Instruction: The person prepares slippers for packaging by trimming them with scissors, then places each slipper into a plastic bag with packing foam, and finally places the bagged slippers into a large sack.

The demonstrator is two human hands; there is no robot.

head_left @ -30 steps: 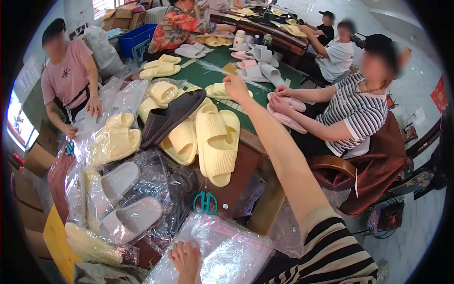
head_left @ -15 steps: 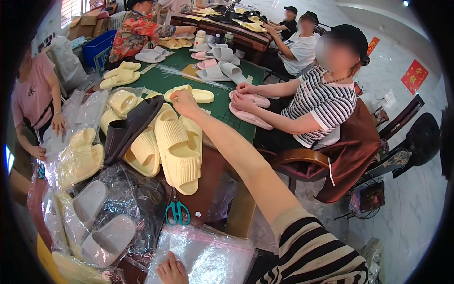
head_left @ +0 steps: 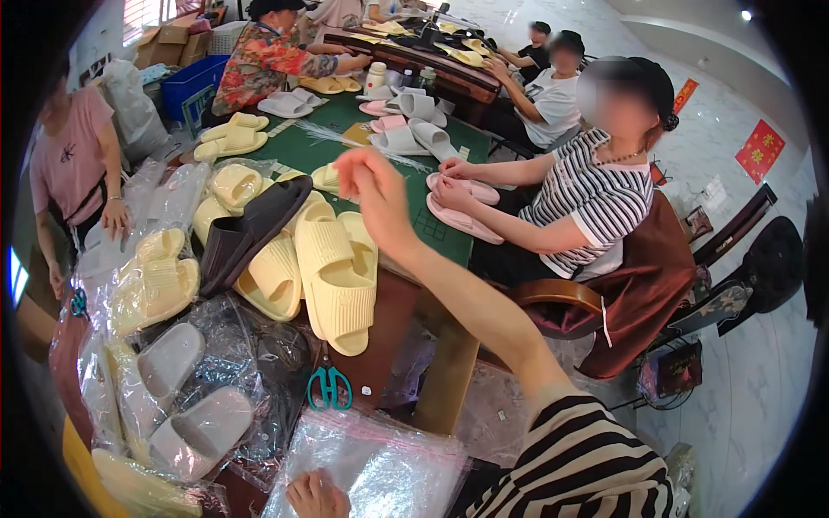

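My right hand (head_left: 373,192) is raised above the near side of the green table, blurred, its fingers bent. I see nothing plainly held in it. A yellow slipper (head_left: 325,178) lies partly hidden behind it. Nearer lies a heap of ribbed yellow slippers (head_left: 338,281), with a black slipper (head_left: 246,235) on it. At the lower edge my left hand (head_left: 316,495) rests on a stack of clear plastic bags (head_left: 384,470), fingers lightly bent and apart. Teal-handled scissors (head_left: 330,388) lie just beyond the bags.
Bagged grey slippers (head_left: 203,432) and bagged yellow slippers (head_left: 155,289) lie at left. On the right, a seated co-worker in stripes handles pink slippers (head_left: 466,211). Grey slippers (head_left: 419,108) stand farther along the green table (head_left: 315,138). A person in pink stands at left.
My right hand has come up and back from the yellow slipper on the green table, leaving it there. My left hand's fingers have curled a little on the bags. The view has shifted slightly.
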